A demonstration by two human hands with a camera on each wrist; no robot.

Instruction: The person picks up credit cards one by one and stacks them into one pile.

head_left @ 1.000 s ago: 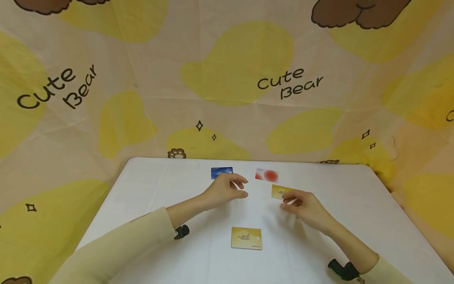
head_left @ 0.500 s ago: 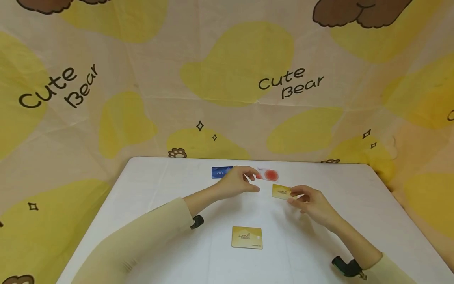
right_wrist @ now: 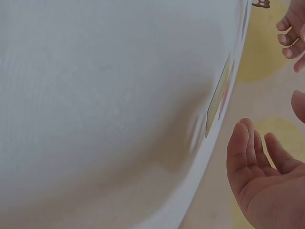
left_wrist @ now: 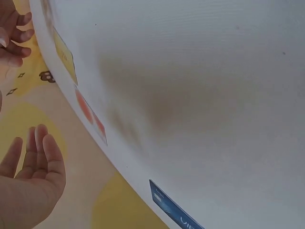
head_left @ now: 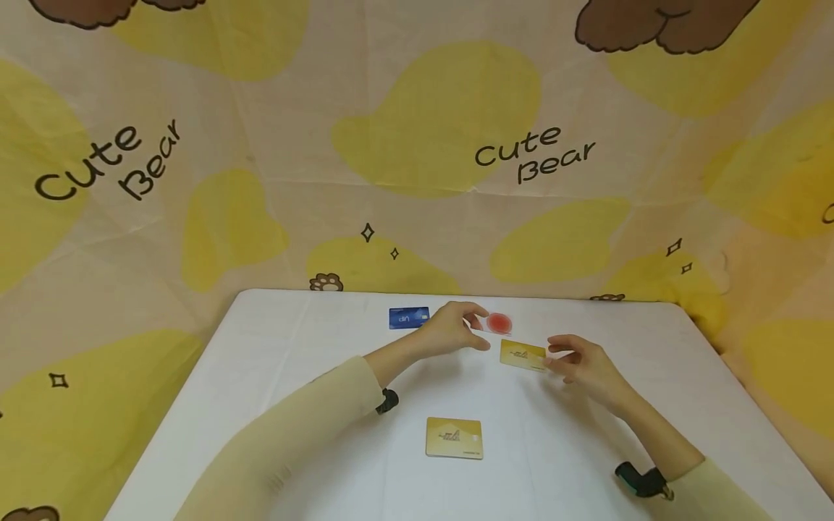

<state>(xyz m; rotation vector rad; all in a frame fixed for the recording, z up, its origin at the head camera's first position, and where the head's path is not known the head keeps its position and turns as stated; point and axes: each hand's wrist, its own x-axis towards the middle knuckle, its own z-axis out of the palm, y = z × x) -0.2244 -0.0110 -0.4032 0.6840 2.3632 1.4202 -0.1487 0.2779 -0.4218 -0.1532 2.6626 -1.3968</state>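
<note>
My left hand (head_left: pixel 449 331) is over the back of the table, fingers loosely bent and thumb apart, with nothing held. It overlaps the left part of a white card with a red circle (head_left: pixel 499 323). A blue card (head_left: pixel 405 318) lies just left of it. My right hand (head_left: pixel 586 364) hovers at the right end of a gold card (head_left: pixel 521 354), its fingertips overlapping that edge in the head view. In the right wrist view the right hand (right_wrist: pixel 267 191) shows bent fingers with nothing between them. A second gold card (head_left: pixel 454 438) lies nearer the front.
The cards lie on a white table (head_left: pixel 313 463). Behind it hangs a cloth backdrop (head_left: pixel 417 145) with yellow patches and lettering. A dark wrist camera (head_left: pixel 641 480) is strapped at the right wrist, another (head_left: pixel 387 401) at the left.
My left hand has moved right, from the blue card toward the red-circle card. The right hand has shifted right, uncovering more of the gold card. The cards have stayed put.
</note>
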